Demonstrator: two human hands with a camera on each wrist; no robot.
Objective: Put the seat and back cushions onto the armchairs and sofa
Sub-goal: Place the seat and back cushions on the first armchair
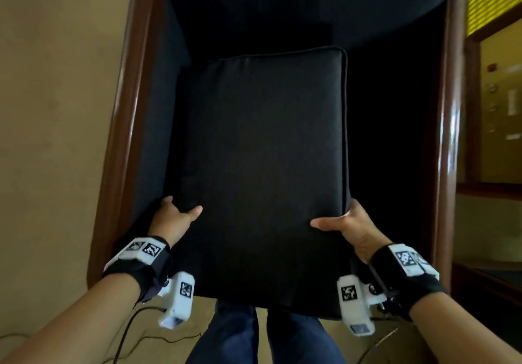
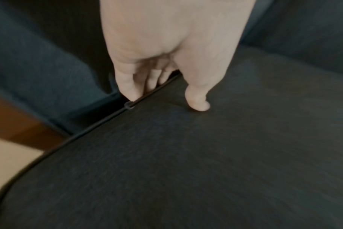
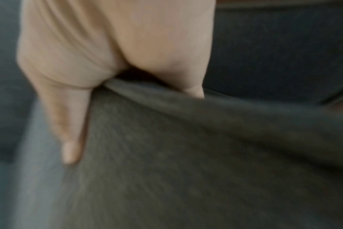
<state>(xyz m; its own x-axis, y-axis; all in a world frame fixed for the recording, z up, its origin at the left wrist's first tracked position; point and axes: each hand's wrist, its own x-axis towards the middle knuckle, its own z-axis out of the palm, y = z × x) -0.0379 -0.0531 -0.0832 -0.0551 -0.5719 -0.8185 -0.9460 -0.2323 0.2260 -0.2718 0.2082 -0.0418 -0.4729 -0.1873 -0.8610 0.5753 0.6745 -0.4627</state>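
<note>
Beige walls flank a wood-trimmed armchair (image 1: 132, 126); a seat cushion (image 1: 262, 171) is being lowered into it.

Step in hand, as judged: seating the cushion in the chair well. The left hand (image 1: 176, 216) grips the near left edge, thumb on top and fingers (image 2: 127, 86) curled over the piped seam; the right hand (image 1: 343, 224) pinches the near right edge, bunching the fabric. Beyond both hands, the far end of the cushion points into the dark recess. Next move calls for pushing forward and down, square between the glossy arm rails. Cushion: rectangular, thick, dark woven cloth, corded edging.
</note>
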